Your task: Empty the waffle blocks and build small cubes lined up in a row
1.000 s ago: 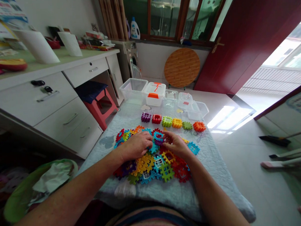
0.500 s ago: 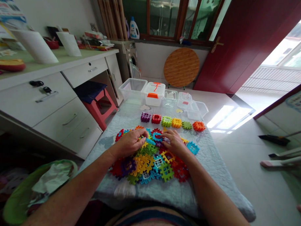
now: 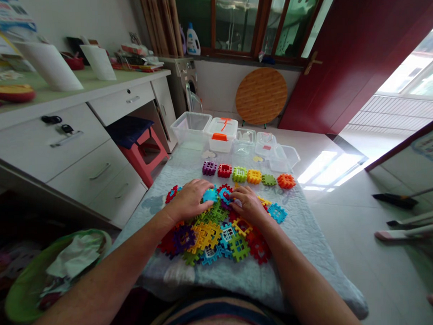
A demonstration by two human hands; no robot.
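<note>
I see two hands, set apart, at the pile (image 3: 206,235). On the pile's left side, the left hand (image 3: 192,200) pinches a blue block (image 3: 210,195). On its right side, the right hand (image 3: 248,204) touches another blue block (image 3: 225,196); I can't tell if it grips. Past the pile is a row of blocks (image 3: 240,174). Clear boxes (image 3: 221,142) stand farther past it. Cloth (image 3: 307,259) lies under the pile.

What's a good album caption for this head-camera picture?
Left hand holding a blue piece, right hand at a blue frame, over a colourful heap of plastic pieces; six blocks lined up beyond.
</note>
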